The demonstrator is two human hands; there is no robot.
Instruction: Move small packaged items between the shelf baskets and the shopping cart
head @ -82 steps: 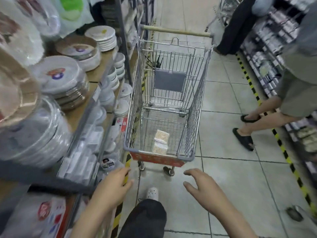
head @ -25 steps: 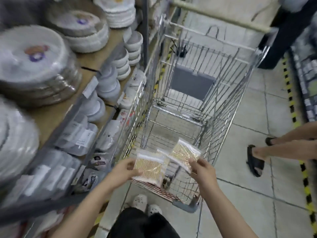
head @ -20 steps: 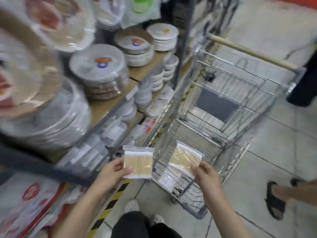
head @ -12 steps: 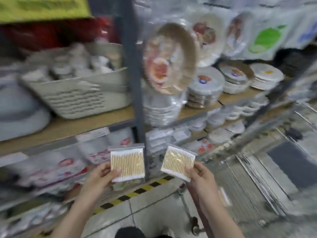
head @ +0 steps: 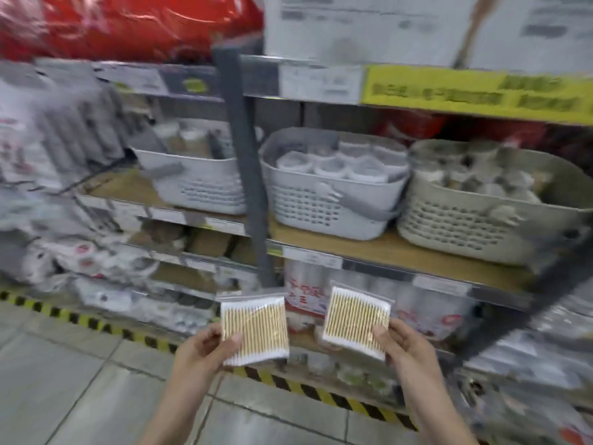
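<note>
Behind, 3 baskets (head: 324, 200) flank post (head: 247, 175).

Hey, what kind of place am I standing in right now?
Most likely a household-goods shop aisle: metal shelving with price labels, plastic baskets full of stock, and a yellow promotional sign.

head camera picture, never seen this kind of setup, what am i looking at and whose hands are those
There is no machine here. A person wears a camera on the head, looking forward and down, so the two arms coming up from the bottom edge are that person's own. The left hand pinches one clear packet of cotton swabs, and the right hand pinches a second packet of cotton swabs. Both packets are held up in front of a shop shelf. On that shelf stand three plastic baskets: a white one, a grey one filled with round tubs, and a beige one. The picture is blurred, so labels cannot be read.
</note>
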